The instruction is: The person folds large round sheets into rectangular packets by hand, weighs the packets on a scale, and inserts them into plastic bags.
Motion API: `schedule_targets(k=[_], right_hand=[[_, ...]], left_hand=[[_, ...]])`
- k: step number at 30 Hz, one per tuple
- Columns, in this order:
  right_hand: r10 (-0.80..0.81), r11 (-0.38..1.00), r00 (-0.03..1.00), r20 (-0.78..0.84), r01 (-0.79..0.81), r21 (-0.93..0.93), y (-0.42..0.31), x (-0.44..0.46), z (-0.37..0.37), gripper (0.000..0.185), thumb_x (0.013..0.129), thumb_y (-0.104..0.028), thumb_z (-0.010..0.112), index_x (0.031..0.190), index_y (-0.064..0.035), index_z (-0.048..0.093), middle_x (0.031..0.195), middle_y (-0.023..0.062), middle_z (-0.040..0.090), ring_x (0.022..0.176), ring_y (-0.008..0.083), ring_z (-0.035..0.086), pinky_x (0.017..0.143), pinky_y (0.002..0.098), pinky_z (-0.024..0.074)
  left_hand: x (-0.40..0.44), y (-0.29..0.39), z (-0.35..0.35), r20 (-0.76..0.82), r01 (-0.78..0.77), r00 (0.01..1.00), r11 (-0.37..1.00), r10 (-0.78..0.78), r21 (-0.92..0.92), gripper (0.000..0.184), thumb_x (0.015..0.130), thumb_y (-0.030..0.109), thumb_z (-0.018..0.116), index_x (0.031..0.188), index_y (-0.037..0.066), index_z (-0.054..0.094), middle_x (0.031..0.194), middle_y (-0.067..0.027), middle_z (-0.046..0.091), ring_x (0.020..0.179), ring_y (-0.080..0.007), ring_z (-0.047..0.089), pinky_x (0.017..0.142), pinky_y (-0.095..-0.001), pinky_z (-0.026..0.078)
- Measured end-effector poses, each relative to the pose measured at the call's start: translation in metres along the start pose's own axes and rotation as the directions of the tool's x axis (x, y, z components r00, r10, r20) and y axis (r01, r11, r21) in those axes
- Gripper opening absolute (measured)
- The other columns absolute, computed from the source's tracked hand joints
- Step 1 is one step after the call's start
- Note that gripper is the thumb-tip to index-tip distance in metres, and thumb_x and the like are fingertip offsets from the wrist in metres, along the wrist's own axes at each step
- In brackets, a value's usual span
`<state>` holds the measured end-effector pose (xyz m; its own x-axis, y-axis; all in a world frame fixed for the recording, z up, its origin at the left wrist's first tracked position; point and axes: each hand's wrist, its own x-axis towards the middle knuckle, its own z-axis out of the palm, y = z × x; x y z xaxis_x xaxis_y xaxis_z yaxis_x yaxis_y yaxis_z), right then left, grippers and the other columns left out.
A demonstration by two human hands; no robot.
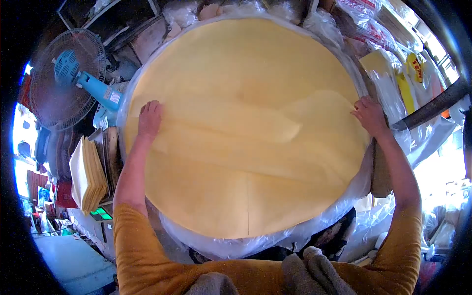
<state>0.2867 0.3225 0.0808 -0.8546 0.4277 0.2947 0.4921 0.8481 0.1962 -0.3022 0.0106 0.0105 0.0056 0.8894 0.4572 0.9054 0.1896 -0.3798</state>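
Observation:
A large round yellow sheet (236, 98) lies over a surface wrapped in clear plastic (216, 246), which shows around its rim. Soft creases cross the sheet, and a straight line runs up from its near edge. My left hand (150, 117) rests at the sheet's left side with its fingers curled; whether they grip the sheet is hard to see. At the right edge, my right hand (368, 115) has its thumb and fingers pinched together on the sheet's border.
A blue fan (96, 91) stands at the left. Below it, a stack of folded yellow sheets (88, 174) sits beside a green-lit display (101, 213). Plastic bags (388, 73) and a dark pole (435, 105) are at the right.

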Motion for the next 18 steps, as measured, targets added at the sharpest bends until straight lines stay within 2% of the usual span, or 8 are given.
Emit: schedule_targets(k=[2,5,8,11,14,17,18], right_hand=[[0.138,0.983,0.988,0.073,-0.145,0.11,-0.007,-0.003,-0.018,0.036,0.063,-0.02,0.074,0.086,-0.0019,0.055,0.09,0.0122,0.055,0.087,0.033,0.053,0.078,0.0403,0.0438],[0.105,0.987,0.993,0.048,-0.11,0.113,0.003,-0.017,-0.025,0.04,0.059,-0.023,0.076,0.087,-0.0023,0.056,0.09,0.0123,0.056,0.089,0.0328,0.054,0.08,0.0391,0.0437],[0.154,0.981,0.983,0.099,-0.164,0.104,0.009,-0.024,-0.032,0.032,0.063,-0.019,0.073,0.083,-0.0022,0.056,0.085,0.0123,0.056,0.086,0.0309,0.054,0.082,0.0377,0.0436],[0.034,0.999,0.971,0.236,-0.025,-0.038,0.016,-0.03,-0.034,0.02,0.067,-0.018,0.065,0.083,-0.007,0.057,0.084,0.0114,0.056,0.087,0.0283,0.055,0.077,0.0433,0.0432],[-0.289,0.936,0.957,0.035,0.29,-0.2,0.011,-0.068,-0.006,0.015,0.068,-0.017,0.06,0.079,-0.0092,0.056,0.083,0.01,0.054,0.086,0.0258,0.054,0.076,0.0434,0.0425],[-0.224,0.938,0.964,0.146,0.253,-0.235,-0.019,-0.081,-0.017,0.015,0.067,-0.015,0.057,0.081,-0.0101,0.055,0.086,0.01,0.054,0.09,0.0254,0.053,0.08,0.0423,0.0406],[-0.218,0.942,0.957,0.194,0.258,-0.215,-0.023,-0.083,-0.014,0.016,0.067,-0.012,0.056,0.083,-0.009,0.055,0.087,0.0099,0.054,0.092,0.0262,0.053,0.083,0.0424,0.039]], left_hand=[[-0.01,0.005,0.004,0.118,0.013,0.993,1.0,-0.013,0.004,0.014,0.073,0.007,0.054,0.087,0.006,0.051,0.09,-0.0083,0.049,0.088,-0.026,0.051,0.078,-0.0368,0.043],[-0.009,0.012,0.004,0.12,0.03,0.993,0.995,-0.018,-0.096,0.017,0.071,0.008,0.057,0.087,0.007,0.051,0.091,-0.0089,0.049,0.089,-0.0257,0.051,0.08,-0.0373,0.043],[0.001,0.015,0.005,0.245,0.038,0.969,0.998,-0.027,-0.041,0.021,0.068,0.007,0.06,0.087,0.006,0.05,0.091,-0.0099,0.05,0.089,-0.0262,0.051,0.082,-0.0379,0.042],[0.004,0.014,0.006,0.269,0.039,0.963,0.996,-0.018,-0.075,0.023,0.066,0.006,0.061,0.086,0.005,0.05,0.092,-0.0107,0.05,0.09,-0.027,0.051,0.083,-0.038,0.041],[-0.003,0.005,0.02,0.225,0.011,0.974,0.991,0.019,-0.131,0.021,0.067,0.003,0.059,0.086,0.005,0.05,0.091,-0.011,0.051,0.09,-0.0279,0.051,0.083,-0.0374,0.04],[-0.003,0.003,0.0,0.181,-0.062,0.979,0.985,0.092,-0.162,0.022,0.066,0.002,0.058,0.086,0.005,0.051,0.088,-0.0108,0.051,0.09,-0.0275,0.051,0.085,-0.0379,0.039],[-0.003,0.002,-0.007,0.213,-0.048,0.973,0.981,0.088,-0.19,0.022,0.065,0.002,0.058,0.086,0.005,0.051,0.087,-0.0107,0.051,0.09,-0.0273,0.051,0.085,-0.0382,0.038]])
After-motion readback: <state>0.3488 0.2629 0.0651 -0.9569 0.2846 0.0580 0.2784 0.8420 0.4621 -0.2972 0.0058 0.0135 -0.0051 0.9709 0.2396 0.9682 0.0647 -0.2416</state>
